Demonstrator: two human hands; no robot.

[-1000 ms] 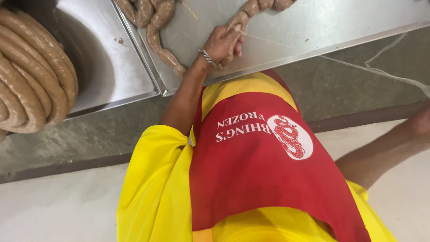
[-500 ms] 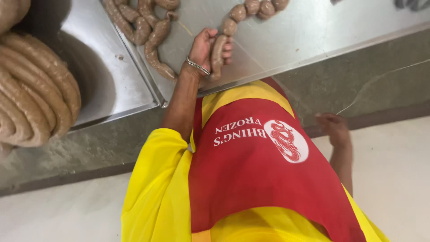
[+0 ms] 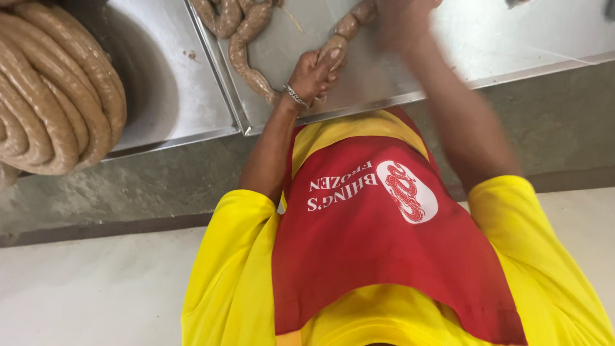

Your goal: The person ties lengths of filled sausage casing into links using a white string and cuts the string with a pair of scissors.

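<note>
Left hand (image 3: 314, 75) pinches the pale-brown linked sausage chain (image 3: 339, 38) on the steel tray's (image 3: 487, 45) near edge, blurred right hand (image 3: 400, 22) grip unclear; some links formed, big unlinked coil (image 3: 57, 90) left untouched.

Head camera looks steeply down, close over the steel table (image 3: 500, 51).

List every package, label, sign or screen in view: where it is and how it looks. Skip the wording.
Printed emblem: on the chest of the red apron, a white oval patch with a red coiled figure inside.
Printed lettering: beside the emblem on the same apron, two short white rows.
No packages, signs or screens show on the steel trays.
</note>
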